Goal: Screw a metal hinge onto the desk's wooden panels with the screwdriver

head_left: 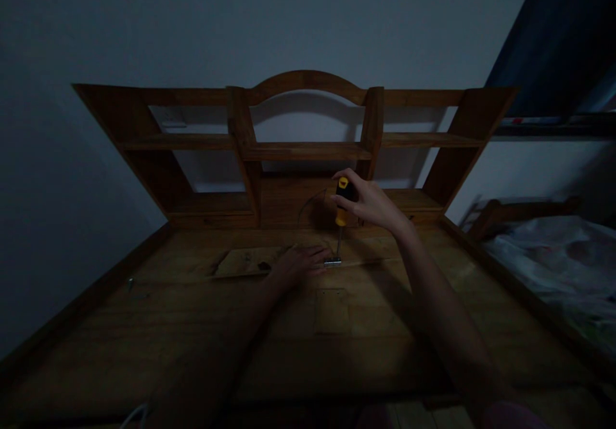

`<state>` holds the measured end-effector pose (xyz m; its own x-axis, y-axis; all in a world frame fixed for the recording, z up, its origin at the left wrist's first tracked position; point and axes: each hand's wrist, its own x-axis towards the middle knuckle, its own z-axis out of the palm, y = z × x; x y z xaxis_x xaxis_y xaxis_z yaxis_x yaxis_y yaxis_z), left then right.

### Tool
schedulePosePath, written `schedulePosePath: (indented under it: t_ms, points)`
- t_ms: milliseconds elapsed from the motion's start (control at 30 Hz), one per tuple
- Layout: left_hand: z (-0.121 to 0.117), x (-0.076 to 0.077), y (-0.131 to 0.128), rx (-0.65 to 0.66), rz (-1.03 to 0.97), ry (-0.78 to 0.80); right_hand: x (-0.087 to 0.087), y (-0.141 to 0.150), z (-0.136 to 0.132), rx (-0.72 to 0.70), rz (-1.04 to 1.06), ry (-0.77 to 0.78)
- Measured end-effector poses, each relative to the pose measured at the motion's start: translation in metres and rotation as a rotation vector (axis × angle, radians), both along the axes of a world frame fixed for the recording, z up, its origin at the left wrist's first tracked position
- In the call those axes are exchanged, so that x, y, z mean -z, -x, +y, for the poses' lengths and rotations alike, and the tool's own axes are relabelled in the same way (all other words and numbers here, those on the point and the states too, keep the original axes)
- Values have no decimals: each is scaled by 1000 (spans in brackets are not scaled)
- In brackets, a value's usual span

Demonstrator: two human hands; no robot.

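My right hand (369, 203) is wrapped around the yellow-and-black handle of a screwdriver (342, 211), held upright with its tip down on a small metal hinge (332, 261). My left hand (301, 263) lies flat, fingers stretched out, on a wooden board (245, 261) resting on the wooden desk (192, 326), its fingertips right beside the hinge. The room is very dim.
A wooden hutch with shelves and an arched top (303, 150) stands at the back of the desk. A thin wire (308, 201) curves near its base. A small screw (130, 283) lies at the left. A bed with pale bedding (558, 262) is to the right.
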<state>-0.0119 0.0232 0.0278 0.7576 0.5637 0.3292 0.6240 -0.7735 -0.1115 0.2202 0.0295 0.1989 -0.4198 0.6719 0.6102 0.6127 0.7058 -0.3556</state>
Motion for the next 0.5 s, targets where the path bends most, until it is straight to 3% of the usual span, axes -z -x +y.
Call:
schedulePosePath:
  t_ms: [500]
  points:
    - [-6, 5, -3, 7, 74, -120, 4, 0, 5, 11, -12, 17]
